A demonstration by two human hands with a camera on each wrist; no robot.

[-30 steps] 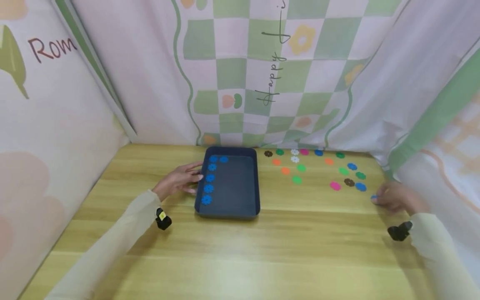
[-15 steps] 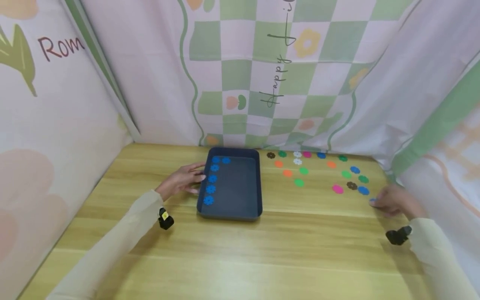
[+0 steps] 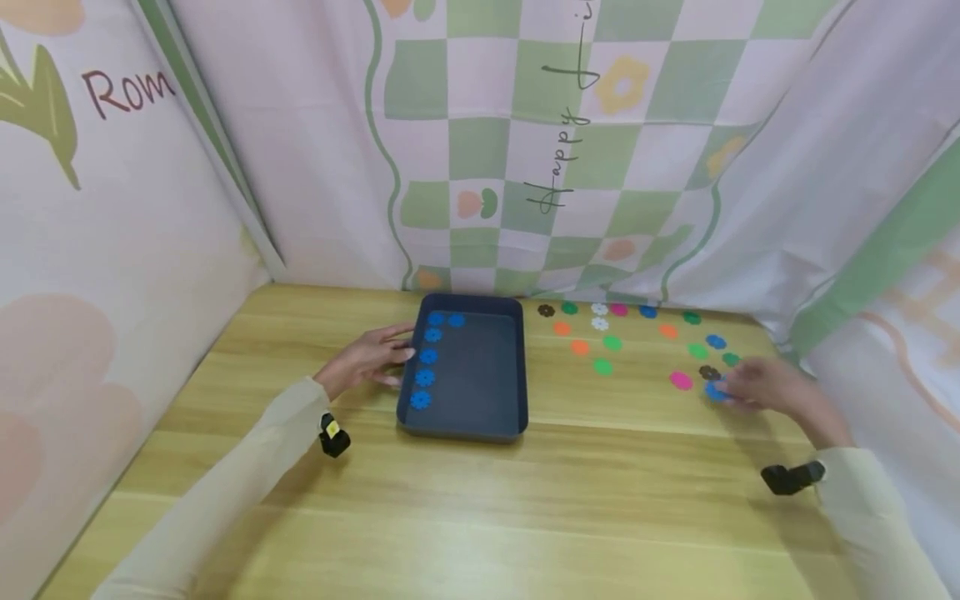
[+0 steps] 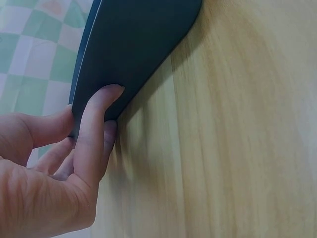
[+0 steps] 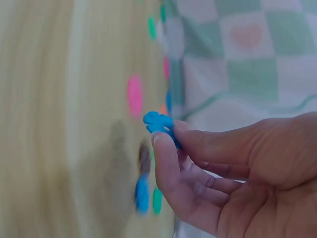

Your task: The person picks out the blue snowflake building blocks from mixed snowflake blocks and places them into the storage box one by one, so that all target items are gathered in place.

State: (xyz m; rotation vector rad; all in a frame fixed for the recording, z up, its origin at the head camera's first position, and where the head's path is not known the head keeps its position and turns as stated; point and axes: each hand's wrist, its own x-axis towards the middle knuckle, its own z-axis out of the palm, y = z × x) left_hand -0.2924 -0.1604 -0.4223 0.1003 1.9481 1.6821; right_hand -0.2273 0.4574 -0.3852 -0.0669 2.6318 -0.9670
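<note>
Six blue flowers (image 3: 428,357) are sitting along the tray's (image 3: 517,367) left and far edges, left hand (image 3: 365,360) w/ near-straight fingers steadying it, right hand (image 5: 223,163) pinching another blue flower (image 5: 159,123), approx. three blues remaining near the surface's far right edge.

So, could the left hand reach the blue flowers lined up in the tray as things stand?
Probably yes: the left hand rests on the tray wall, right beside the blue flowers; nothing covers them.

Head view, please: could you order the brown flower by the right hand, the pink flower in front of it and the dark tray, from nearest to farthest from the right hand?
1. Brown flower: just left of the right hand, by its fingertips.
2. Pink flower: a little farther left.
3. Dark tray: far left, by the left hand.
</note>
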